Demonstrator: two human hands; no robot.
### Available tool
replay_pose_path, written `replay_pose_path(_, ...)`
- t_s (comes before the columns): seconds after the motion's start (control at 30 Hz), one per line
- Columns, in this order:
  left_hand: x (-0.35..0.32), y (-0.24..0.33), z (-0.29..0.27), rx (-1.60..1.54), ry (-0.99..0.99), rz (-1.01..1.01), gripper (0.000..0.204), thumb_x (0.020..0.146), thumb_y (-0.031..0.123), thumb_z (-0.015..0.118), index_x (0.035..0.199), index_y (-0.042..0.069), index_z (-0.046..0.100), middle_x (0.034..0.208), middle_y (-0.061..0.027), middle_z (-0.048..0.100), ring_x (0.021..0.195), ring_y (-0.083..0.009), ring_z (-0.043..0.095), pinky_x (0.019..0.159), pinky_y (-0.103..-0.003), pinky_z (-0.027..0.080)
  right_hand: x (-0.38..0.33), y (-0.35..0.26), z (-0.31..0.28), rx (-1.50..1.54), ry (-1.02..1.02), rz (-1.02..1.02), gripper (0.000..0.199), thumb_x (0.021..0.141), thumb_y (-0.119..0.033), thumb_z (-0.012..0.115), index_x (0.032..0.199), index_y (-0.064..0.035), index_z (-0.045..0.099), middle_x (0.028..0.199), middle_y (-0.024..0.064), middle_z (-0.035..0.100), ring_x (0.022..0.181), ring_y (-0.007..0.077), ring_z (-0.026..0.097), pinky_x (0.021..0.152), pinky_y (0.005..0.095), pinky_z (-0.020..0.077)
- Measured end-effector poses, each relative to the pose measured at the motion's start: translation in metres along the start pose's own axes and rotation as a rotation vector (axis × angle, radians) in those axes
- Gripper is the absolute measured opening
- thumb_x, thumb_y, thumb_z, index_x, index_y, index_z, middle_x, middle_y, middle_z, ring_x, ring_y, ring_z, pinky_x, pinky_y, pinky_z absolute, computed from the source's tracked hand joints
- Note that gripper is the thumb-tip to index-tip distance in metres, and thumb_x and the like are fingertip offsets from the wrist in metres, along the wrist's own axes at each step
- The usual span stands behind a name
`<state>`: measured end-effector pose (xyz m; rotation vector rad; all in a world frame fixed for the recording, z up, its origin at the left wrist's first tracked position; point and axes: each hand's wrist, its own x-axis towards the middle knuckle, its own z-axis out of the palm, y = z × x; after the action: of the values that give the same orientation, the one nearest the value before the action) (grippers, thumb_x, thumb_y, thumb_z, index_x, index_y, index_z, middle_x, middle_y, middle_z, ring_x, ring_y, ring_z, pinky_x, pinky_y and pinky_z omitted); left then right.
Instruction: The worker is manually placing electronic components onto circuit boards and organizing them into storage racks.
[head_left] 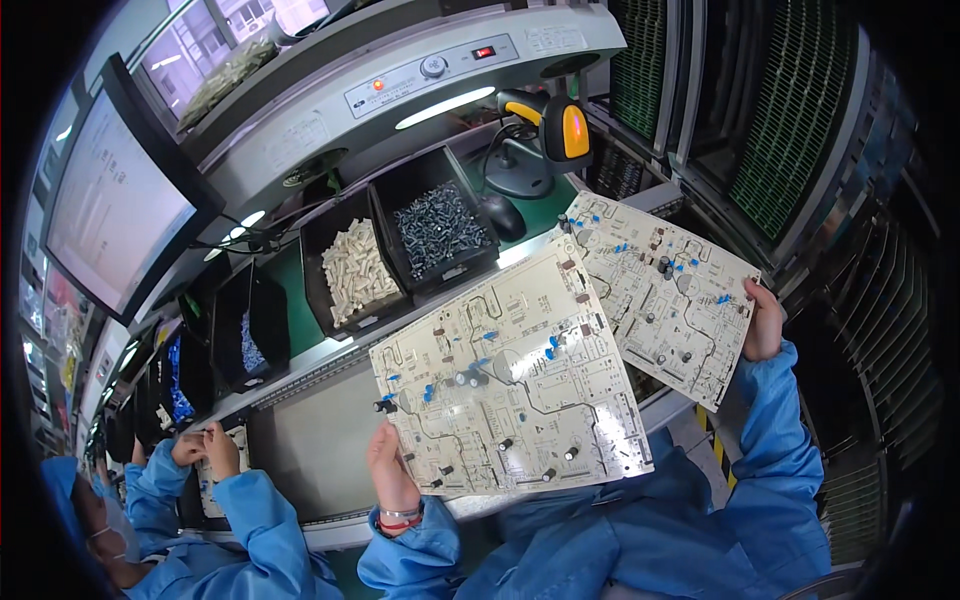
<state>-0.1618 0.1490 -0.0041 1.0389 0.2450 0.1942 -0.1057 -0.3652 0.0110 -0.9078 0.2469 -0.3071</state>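
Note:
My left hand (393, 472) grips a large cream circuit board (480, 420) by its lower left edge, thumb on the printed face. Blue, black and brown components stand on that board, which is tilted up toward me. At the right, my right hand (765, 325) holds a second circuit board (640, 290) of the same kind by its right edge. The left board overlaps part of the right one and hides its lower left side. Most fingers of both hands are behind the boards.
Black bins hold white parts (356, 268) and dark small parts (440, 228). Behind them stand a yellow-black barcode scanner (565, 130), a mouse (503, 216) and a lit machine hood (400, 80). A monitor (115, 200) is at left. A co-worker's hands (208, 450) work at lower left; green racks (790, 120) stand right.

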Motion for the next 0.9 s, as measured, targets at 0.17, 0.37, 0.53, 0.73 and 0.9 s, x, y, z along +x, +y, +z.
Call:
replay_pose_path(0.17,-0.005,0.007,0.01,0.041,0.065,-0.068,0.023,0.091,0.014,0.045,0.105,-0.002,0.056,0.1,-0.0072,0.061,0.092,-0.0149,0.056,0.083,-0.027,0.043,-0.009,0.001,0.006,-0.035,-0.137,0.106,0.042,0.086,-0.023,0.047,0.116,0.0073,0.048,0.11,0.0187,0.058,0.098,0.0277,0.059,0.09,0.0371,0.0442)
replay_pose_path(0.37,-0.006,0.002,0.006,0.076,-0.064,-0.076,0.023,0.088,0.011,0.05,0.107,-0.002,0.056,0.1,-0.0049,0.059,0.094,-0.0124,0.053,0.084,-0.026,0.04,0.014,0.036,0.096,-0.096,-0.268,0.196,0.034,0.088,-0.019,0.05,0.111,0.0061,0.052,0.106,0.0152,0.06,0.095,0.0232,0.059,0.085,0.0328,0.0453)
replay_pose_path(0.53,-0.006,0.003,0.016,-0.004,-0.176,-0.1,0.024,0.09,0.015,0.05,0.107,-0.001,0.056,0.097,-0.0029,0.06,0.087,-0.0089,0.054,0.079,-0.024,0.043,0.068,0.082,0.24,-0.034,-0.62,0.476,0.04,0.089,-0.024,0.049,0.119,0.0023,0.046,0.11,0.0122,0.059,0.101,0.0232,0.056,0.091,0.0338,0.0414)
replay_pose_path(0.73,-0.007,0.001,0.03,-0.151,-0.13,-0.108,0.025,0.09,0.016,0.05,0.108,-0.001,0.056,0.097,-0.0033,0.06,0.084,-0.0096,0.055,0.077,-0.024,0.045,0.267,0.138,0.315,-0.221,-0.785,0.562,0.041,0.088,-0.032,0.051,0.114,-0.0003,0.052,0.108,0.0113,0.06,0.099,0.0213,0.058,0.092,0.0304,0.0418)
replay_pose_path(0.9,0.009,-0.006,0.026,-0.134,-0.076,-0.017,0.021,0.09,0.016,0.051,0.103,0.001,0.057,0.091,-0.0013,0.061,0.083,-0.0081,0.055,0.074,-0.024,0.046,0.263,0.158,0.336,-0.321,-0.887,0.479,0.05,0.089,-0.024,0.052,0.131,-0.0034,0.036,0.128,0.0127,0.046,0.111,0.0236,0.05,0.096,0.0316,0.0377)
